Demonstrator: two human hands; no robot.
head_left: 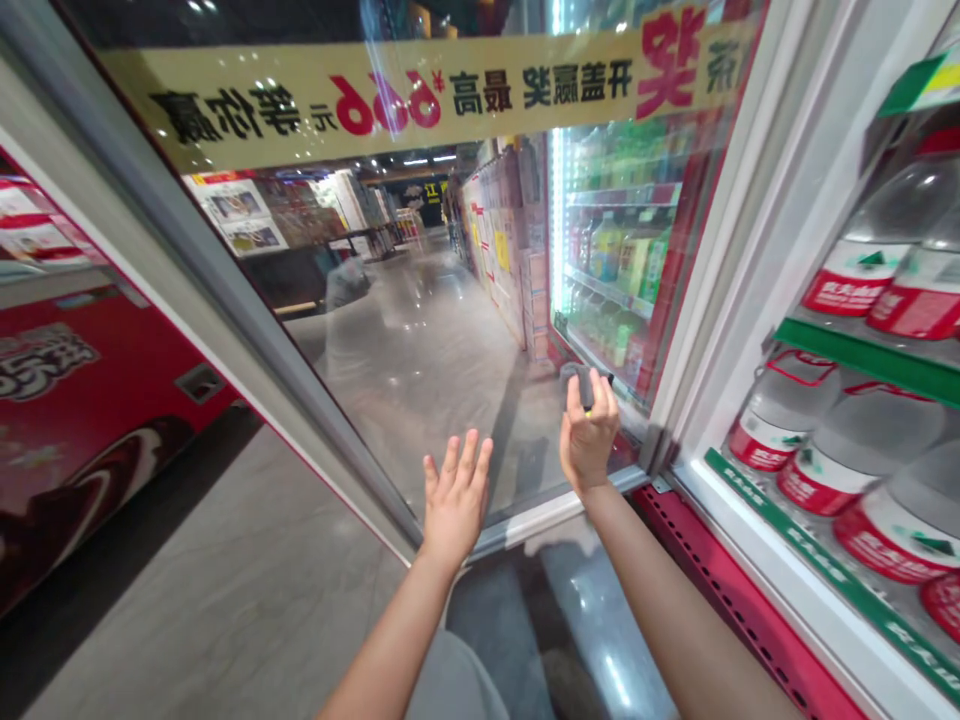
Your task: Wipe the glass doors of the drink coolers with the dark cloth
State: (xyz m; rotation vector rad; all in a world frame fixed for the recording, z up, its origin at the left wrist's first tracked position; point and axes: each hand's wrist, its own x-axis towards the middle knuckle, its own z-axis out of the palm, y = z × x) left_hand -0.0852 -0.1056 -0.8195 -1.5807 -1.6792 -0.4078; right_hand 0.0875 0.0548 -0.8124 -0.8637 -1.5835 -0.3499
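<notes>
The glass door (420, 350) of a drinks fridge stands swung out in front of me. My left hand (456, 500) is spread flat at the lower part of the pane, its fingers pointing up; whether the palm touches the glass I cannot tell. Close to the hinge side, my right hand (589, 435) has its fingers bent around a small dark grey pad (576, 376) at the glass. A bit of yellow shows between those fingers, and the pad's exact kind is unclear. A yellow banner (300, 100) with mirrored lettering runs across the top of the pane.
Large water bottles (892, 470) with red and white labels fill the fridge shelves at right, behind green shelf strips (862, 355). At left is a red chest freezer (97, 410). Stacked boxes (499, 240) line an aisle beyond the glass. Grey floor (247, 570) lies below.
</notes>
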